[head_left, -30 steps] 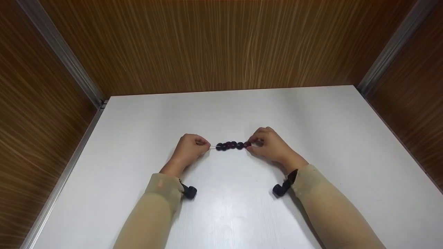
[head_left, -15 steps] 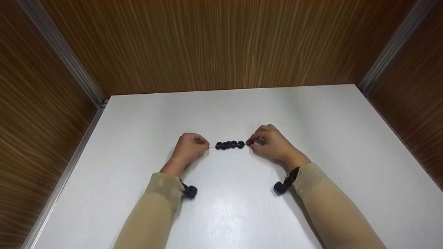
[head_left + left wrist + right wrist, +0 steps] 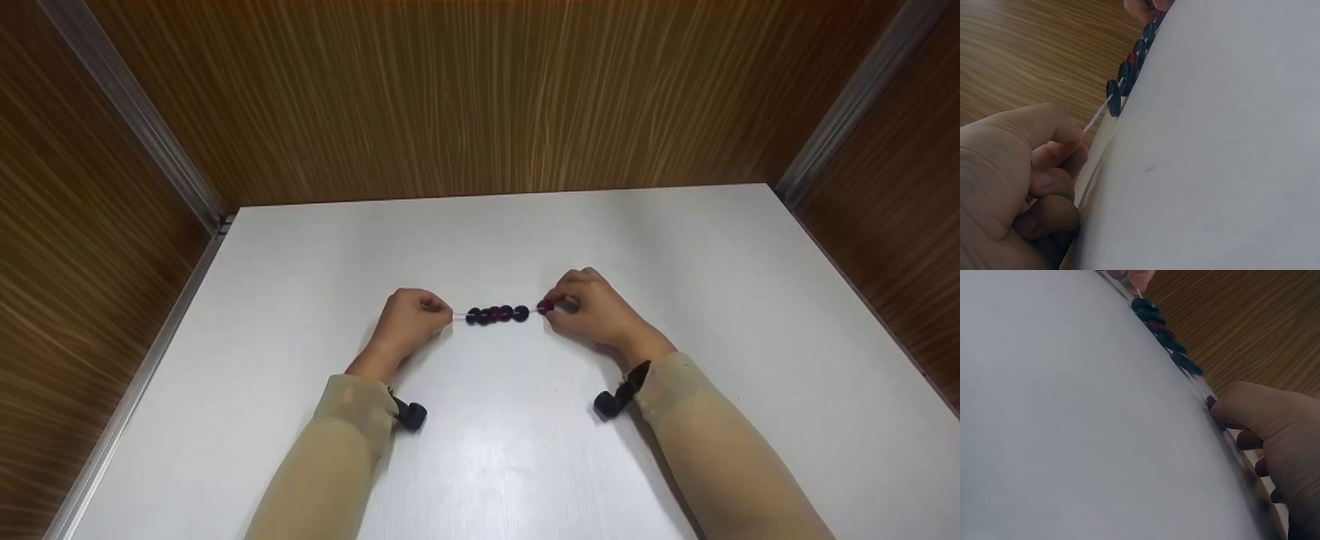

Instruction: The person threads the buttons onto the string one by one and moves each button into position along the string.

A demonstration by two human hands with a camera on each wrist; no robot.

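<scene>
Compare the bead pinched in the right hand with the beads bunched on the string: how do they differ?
The pinched bead looks dark red; most of the bunched beads look near black, with a reddish one among them. The pinched bead is gripped by the right hand and stands apart from the row; the bunched beads touch one another, free of fingers. Both sit on the same white string, whose other end the left hand pinches.
</scene>
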